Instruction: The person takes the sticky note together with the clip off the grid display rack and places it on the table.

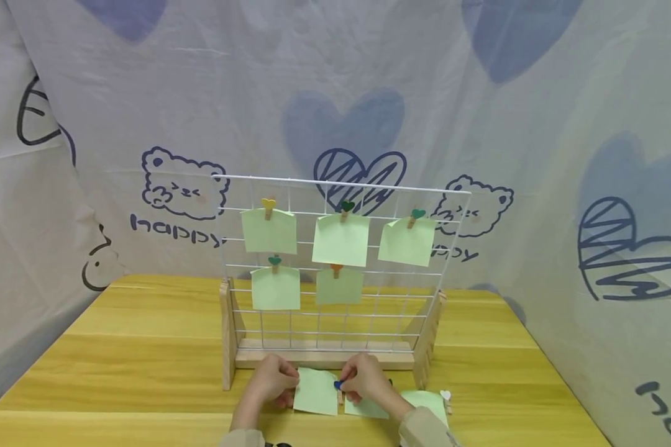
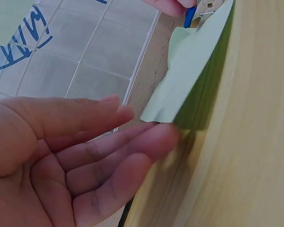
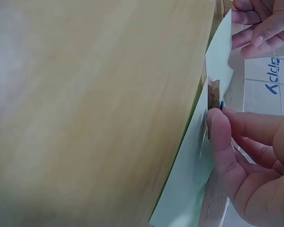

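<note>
My right hand pinches a small wooden clothespin with a blue heart on it, between thumb and fingertips. The clothespin is at the right edge of a pale green paper note, low over the table. At that note's left edge is my left hand. In the left wrist view its fingers are loosely bent, with fingertips right at the note's corner and the thumb apart from the paper. A second green note lies partly hidden below my right hand.
Behind the hands stands a white wire grid on a wooden base. Several green notes hang on it from heart clothespins. Another note and a white-heart clothespin lie at the right on the wooden table.
</note>
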Motion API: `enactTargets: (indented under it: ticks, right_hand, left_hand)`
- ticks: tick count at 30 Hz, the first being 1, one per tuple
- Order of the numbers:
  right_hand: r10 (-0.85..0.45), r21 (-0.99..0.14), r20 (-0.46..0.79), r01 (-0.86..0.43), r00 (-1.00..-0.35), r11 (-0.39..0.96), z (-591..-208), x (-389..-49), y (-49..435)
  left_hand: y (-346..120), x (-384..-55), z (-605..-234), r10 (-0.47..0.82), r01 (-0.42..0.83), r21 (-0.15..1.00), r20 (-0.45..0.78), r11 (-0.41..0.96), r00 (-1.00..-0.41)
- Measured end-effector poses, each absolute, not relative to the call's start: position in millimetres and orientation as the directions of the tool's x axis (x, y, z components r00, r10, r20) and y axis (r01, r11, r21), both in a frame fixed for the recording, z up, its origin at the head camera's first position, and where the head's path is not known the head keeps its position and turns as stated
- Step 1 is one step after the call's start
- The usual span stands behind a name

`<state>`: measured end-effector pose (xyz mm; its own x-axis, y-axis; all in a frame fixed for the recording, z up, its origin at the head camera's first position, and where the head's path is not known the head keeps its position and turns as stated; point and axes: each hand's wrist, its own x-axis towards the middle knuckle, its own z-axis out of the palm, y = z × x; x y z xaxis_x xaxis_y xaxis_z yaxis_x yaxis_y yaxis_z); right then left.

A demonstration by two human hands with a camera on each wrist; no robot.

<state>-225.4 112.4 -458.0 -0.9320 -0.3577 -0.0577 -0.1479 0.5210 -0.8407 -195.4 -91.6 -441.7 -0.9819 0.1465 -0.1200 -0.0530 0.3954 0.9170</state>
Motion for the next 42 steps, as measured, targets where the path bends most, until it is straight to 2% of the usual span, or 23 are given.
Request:
enactTargets:
  ticks: [7,14,23,30,36,42]
  right_hand:
    - [-0.358,-0.836,0.010,-0.205,-0.934,0.510,-453.1,-223.9,116.4]
    - [-0.377,-0.845,0.058,-0.246,-0.924,0.475,-445.4,-226.4,119.7]
    - [-0.364,-0.860,0.112,-0.274,-0.925,0.430,-425.8,-226.1,123.5]
    - [-0.341,-0.869,0.128,-0.271,-0.931,0.413,-411.3,-226.6,125.9]
    - [-0.305,-0.882,0.125,-0.247,-0.944,0.402,-397.7,-224.8,127.1]
    - [-0.293,-0.873,0.182,-0.291,-0.939,0.391,-389.8,-224.9,128.3]
  left_hand:
    - [-93.9,-195.6,-438.8,0.130,-0.051,0.895,-0.121,0.443,-0.984]
    - [-92.1,-196.7,-435.8,0.140,-0.036,0.908,-0.104,0.418,-0.985]
    - [-85.1,-195.4,-422.2,0.178,0.060,0.926,-0.008,0.374,-0.984]
    - [-79.9,-195.9,-410.5,0.154,0.176,0.892,0.121,0.417,-0.981]
    - [-75.8,-193.9,-397.5,0.134,0.215,0.885,0.175,0.413,-0.976]
    - [-71.3,-192.8,-386.7,0.115,0.230,0.884,0.200,0.408,-0.973]
